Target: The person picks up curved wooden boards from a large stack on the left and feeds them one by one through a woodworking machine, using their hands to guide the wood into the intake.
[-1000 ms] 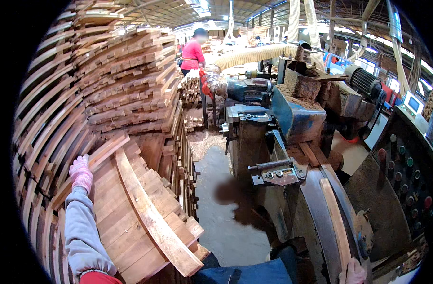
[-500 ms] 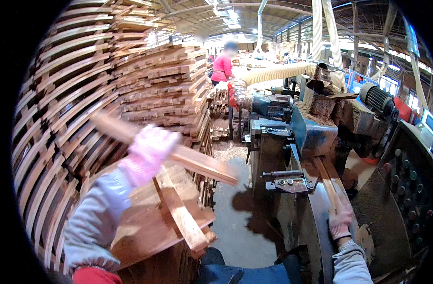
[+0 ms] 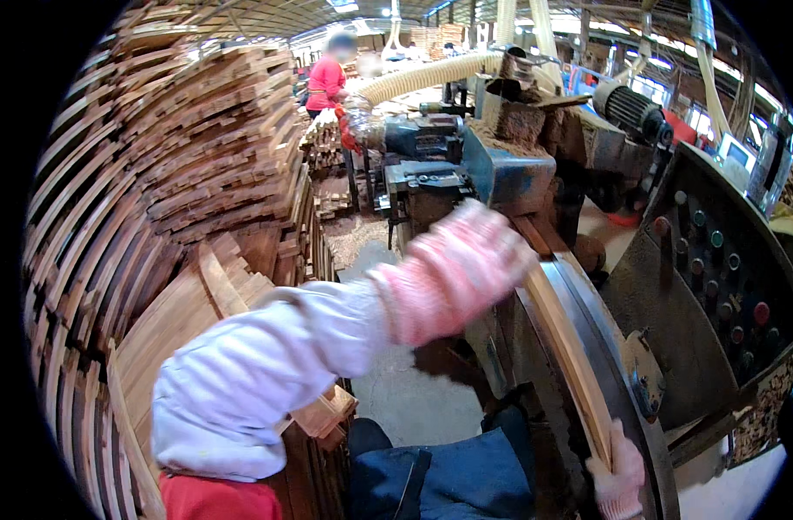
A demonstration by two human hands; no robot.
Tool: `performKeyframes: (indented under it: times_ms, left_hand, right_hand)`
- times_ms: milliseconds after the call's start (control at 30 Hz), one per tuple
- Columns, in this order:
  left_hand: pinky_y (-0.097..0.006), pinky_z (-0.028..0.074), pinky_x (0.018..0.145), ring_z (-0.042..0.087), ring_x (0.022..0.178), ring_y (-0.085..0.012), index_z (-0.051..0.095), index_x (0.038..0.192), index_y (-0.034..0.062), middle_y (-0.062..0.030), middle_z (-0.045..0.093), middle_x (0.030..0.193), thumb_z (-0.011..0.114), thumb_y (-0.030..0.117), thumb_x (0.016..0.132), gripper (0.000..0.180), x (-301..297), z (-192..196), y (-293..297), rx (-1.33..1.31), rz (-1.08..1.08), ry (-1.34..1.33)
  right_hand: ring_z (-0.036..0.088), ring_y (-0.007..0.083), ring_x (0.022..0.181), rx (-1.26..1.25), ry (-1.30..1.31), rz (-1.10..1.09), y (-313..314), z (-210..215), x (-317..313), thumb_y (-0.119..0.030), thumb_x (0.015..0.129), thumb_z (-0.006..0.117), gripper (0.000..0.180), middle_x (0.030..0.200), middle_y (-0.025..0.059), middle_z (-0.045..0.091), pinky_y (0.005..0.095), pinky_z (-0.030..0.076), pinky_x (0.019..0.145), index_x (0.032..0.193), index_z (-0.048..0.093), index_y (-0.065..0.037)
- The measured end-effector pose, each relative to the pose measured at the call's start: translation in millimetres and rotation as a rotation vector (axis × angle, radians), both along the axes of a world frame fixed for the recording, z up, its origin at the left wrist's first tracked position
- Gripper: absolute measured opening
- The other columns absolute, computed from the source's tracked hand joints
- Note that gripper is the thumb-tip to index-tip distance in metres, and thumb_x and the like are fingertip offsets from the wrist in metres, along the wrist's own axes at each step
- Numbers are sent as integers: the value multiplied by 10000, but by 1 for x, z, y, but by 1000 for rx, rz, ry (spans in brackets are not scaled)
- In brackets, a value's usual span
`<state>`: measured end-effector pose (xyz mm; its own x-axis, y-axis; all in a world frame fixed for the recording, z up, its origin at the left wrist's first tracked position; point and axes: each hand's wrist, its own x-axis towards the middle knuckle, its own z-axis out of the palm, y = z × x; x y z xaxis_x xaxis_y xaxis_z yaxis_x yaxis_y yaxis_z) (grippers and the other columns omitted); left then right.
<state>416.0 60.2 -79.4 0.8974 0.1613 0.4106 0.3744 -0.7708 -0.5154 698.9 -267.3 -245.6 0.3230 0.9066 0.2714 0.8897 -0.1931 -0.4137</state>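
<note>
A pale, slightly curved wooden strip (image 3: 572, 364) lies lengthwise along the metal bed (image 3: 606, 342) of a woodworking machine. My left hand (image 3: 470, 273), in a pink and white knit glove, is closed at its far end; motion blurs the fingers a little. At the near end my right hand (image 3: 619, 477), gloved alike, grips the strip from the side. Just ahead of the strip, a darker wooden piece (image 3: 533, 234) reaches under the machine's blue hood (image 3: 511, 169). My left forearm crosses the middle of the view and covers part of the machine's left side.
Tall stacks of curved wooden pieces (image 3: 214, 143) rise on the left. Beside me, boards and loose strips lie on a wooden surface (image 3: 158, 334). A button panel (image 3: 717, 269) stands at the right. Farther back, a person in red (image 3: 325, 82) stands near a ribbed hose (image 3: 431, 78).
My left hand has swung right, bringing a wooden strip from the stack side onto the machine bed. My right hand has drawn back nearer to me and now holds the strip's near end.
</note>
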Motion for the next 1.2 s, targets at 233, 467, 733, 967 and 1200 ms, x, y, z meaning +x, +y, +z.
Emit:
performKeyframes:
  times_ms: [233,467,733,967,1200]
  left_hand:
    - [-493,469,1092,616,1201,-355,602,1352,97,-134,660,1242,750,83,767,603,-183,14,31,-69,590,-142]
    - [-452,439,1102,568,1267,-320,552,1415,130,-105,623,1311,766,133,766,683,-348,-8,-51,-154,1271,109]
    - [-480,397,1156,555,1335,-320,505,1500,140,-127,571,1471,583,130,924,581,-325,-35,-19,-85,1132,296]
    - [-466,326,1233,459,1465,-344,419,1583,159,-129,518,1559,714,212,820,821,-390,-65,20,-91,949,379]
    - [-460,435,1112,589,1284,-335,704,1044,187,-65,683,1254,790,152,716,340,-369,-59,20,-202,874,233]
  right_hand:
    - [615,416,1133,22,-319,-203,-20,-41,26,-127,807,785,836,1275,253,633,489,483,998,1569,458,-17]
    - [565,464,1221,285,-200,-149,193,-35,66,-258,943,690,735,1378,280,590,534,431,1080,1583,421,-18]
    - [581,382,1167,347,-386,-47,294,-47,69,-373,960,681,770,1375,193,585,498,447,1011,1623,387,-115]
    - [585,415,1042,48,-344,-53,56,-23,26,-173,819,745,735,1218,220,636,499,448,890,1481,501,34]
    - [590,381,1078,-52,-373,-162,38,-45,39,-84,817,679,643,1259,183,610,478,459,950,1447,553,-72]
